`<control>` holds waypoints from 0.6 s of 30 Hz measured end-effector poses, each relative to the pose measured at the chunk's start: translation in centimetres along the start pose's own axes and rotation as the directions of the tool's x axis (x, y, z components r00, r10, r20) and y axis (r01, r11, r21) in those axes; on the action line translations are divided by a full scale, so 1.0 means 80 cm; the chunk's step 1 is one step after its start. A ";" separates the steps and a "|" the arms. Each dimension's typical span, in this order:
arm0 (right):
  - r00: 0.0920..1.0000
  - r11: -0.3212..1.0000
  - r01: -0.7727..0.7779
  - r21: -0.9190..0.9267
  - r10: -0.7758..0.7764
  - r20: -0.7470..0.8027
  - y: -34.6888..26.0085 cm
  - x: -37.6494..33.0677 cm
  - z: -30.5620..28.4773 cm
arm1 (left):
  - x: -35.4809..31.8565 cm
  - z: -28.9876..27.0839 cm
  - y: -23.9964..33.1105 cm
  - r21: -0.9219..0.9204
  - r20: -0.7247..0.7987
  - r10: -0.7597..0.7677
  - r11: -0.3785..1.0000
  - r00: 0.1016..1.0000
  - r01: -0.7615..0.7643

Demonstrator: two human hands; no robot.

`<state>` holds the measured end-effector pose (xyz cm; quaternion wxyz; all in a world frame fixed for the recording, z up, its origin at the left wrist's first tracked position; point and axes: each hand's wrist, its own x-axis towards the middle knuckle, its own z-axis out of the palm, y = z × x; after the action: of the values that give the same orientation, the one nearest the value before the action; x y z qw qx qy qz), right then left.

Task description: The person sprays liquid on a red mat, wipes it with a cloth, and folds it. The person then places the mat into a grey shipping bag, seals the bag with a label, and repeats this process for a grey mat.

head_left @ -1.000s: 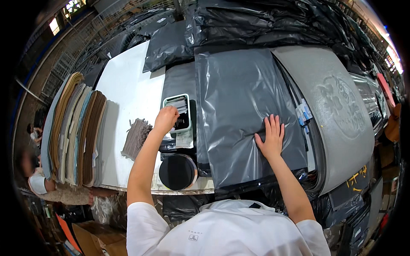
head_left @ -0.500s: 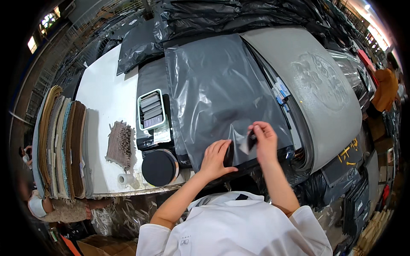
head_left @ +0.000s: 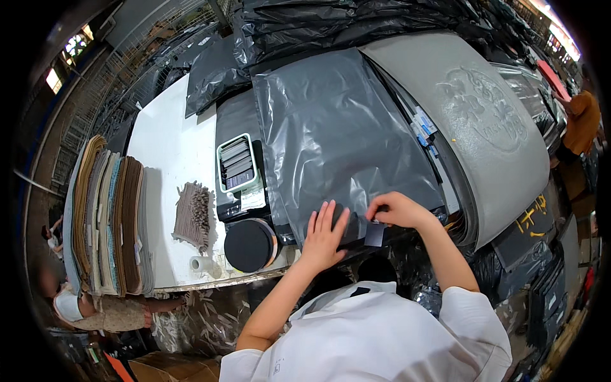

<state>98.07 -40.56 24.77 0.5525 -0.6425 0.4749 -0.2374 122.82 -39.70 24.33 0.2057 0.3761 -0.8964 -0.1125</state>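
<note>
A large dark grey plastic-covered sheet [head_left: 337,127] lies in front of me. My left hand [head_left: 324,239] rests on its near edge, fingers spread and stretched out, holding nothing. To the right of it, at the same edge, my right hand [head_left: 396,210] has its fingers bent into a pinch. A small dark rectangular tag [head_left: 374,235] hangs just below those fingertips. How the tag is fastened to the plastic, if at all, is hidden by the hand. Left of the sheet stands a pale green tray [head_left: 240,188] packed with similar dark tags.
A black round container [head_left: 247,245], a tape roll [head_left: 202,265] and a shaggy beige swatch [head_left: 192,216] sit on the white table [head_left: 168,143]. Rug samples [head_left: 108,223] stand far left. An embossed grey mat [head_left: 471,127] tops a pile at right. Another person [head_left: 579,124] stands far right.
My left hand has spread its fingers flat on the plastic. My right hand has come down to the near edge and turned, with the tag now hanging below it. The whole view has shifted slightly.
</note>
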 end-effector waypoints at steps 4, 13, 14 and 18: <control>0.880 0.947 -0.277 0.163 0.182 0.439 0.009 -0.044 0.060 | -0.014 0.012 -0.014 -0.298 -0.088 -0.080 0.953 0.993 0.051; 0.836 0.993 -0.066 0.100 0.110 -0.538 0.021 0.162 0.043 | 0.015 -0.033 0.027 -0.339 -0.439 -0.057 0.935 0.897 -0.107; 0.838 0.968 -0.052 0.247 0.177 -0.517 0.027 0.151 0.047 | 0.009 -0.033 0.030 -0.235 -0.434 -0.100 0.972 0.895 -0.005; 0.955 0.724 -0.151 0.673 0.283 -0.089 0.002 0.043 0.158 | -0.088 0.013 -0.019 -0.738 -0.152 -0.784 0.495 0.602 0.459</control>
<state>110.03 -37.43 20.32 0.7205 -0.3206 0.4819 -0.3818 127.75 -35.68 20.88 0.4722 0.6060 -0.5153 -0.3798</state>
